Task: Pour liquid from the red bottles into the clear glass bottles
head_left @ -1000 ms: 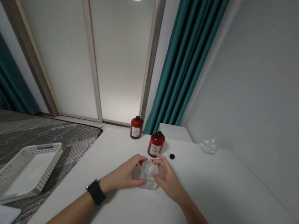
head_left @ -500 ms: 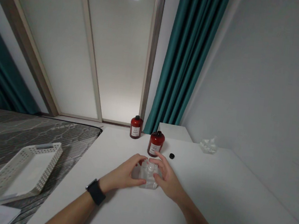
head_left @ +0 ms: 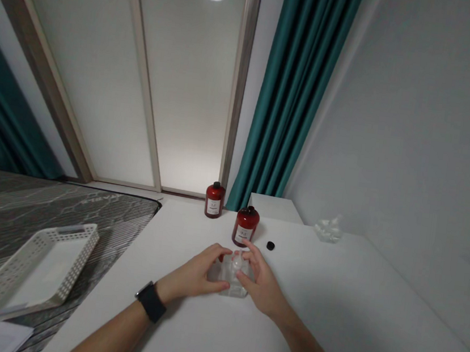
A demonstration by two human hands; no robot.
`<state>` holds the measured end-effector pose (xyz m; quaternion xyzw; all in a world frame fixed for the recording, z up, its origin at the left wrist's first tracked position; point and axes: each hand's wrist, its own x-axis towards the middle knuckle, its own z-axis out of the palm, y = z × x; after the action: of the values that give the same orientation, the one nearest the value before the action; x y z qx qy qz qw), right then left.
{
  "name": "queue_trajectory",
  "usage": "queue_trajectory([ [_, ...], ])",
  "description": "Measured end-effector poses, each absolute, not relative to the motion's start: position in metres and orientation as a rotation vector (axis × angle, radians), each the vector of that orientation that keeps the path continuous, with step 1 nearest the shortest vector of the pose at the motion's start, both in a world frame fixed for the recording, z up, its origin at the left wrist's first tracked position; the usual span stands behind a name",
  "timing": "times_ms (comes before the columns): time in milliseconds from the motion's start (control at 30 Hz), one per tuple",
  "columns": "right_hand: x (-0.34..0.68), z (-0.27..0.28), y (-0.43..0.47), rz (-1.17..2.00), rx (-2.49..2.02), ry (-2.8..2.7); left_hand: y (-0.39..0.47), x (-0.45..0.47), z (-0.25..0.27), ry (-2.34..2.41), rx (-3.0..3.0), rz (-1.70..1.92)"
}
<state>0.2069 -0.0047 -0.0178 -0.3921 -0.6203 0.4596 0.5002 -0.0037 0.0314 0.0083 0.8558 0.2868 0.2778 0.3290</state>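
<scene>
A clear, square-bodied bottle (head_left: 233,285) stands on the white table in front of me. My left hand (head_left: 201,272) is wrapped round its left side, thumb along the near face and fingers behind. From the right, my right hand (head_left: 263,279) closes thumb and fingers at the rounded clear top (head_left: 237,261) of the bottle. Whether that top is a separate stopper I cannot tell. Just behind the hands is a dark red bottle (head_left: 246,227) with a white label, and a right fingertip overlaps its lower edge in view. A small black cap (head_left: 270,246) lies to its right.
Another red bottle (head_left: 214,201) with a black cap stands at the table's far edge. Crumpled clear plastic (head_left: 328,228) lies at the back right, by the wall. A white perforated basket (head_left: 78,262) is left of the table (head_left: 206,344). Behind the far edge is a white box-like surface (head_left: 276,205).
My right thumb and fingers have drawn inward onto the clear bottle's top, which shows slightly higher. My left hand holds the same place.
</scene>
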Motion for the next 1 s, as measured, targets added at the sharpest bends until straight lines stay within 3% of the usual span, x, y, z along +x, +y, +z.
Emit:
queue_trajectory([
  [167, 0.198, -0.029, -0.005, 0.975, -1.030, -1.443, 0.030, -0.004, 0.009, 0.820, 2.257, 0.732],
  [467, 0.216, -0.015, -0.002, 1.282, -0.902, -1.437, 0.031, -0.005, 0.011, 0.764, 2.186, 0.709],
  [767, 0.198, -0.028, -0.005, 1.061, -0.912, -1.416, 0.031, -0.005, 0.011, 0.752, 2.184, 0.714],
  [1000, 0.208, -0.017, -0.005, 1.282, -0.876, -1.406, 0.032, -0.004, 0.010, 0.744, 2.179, 0.739],
])
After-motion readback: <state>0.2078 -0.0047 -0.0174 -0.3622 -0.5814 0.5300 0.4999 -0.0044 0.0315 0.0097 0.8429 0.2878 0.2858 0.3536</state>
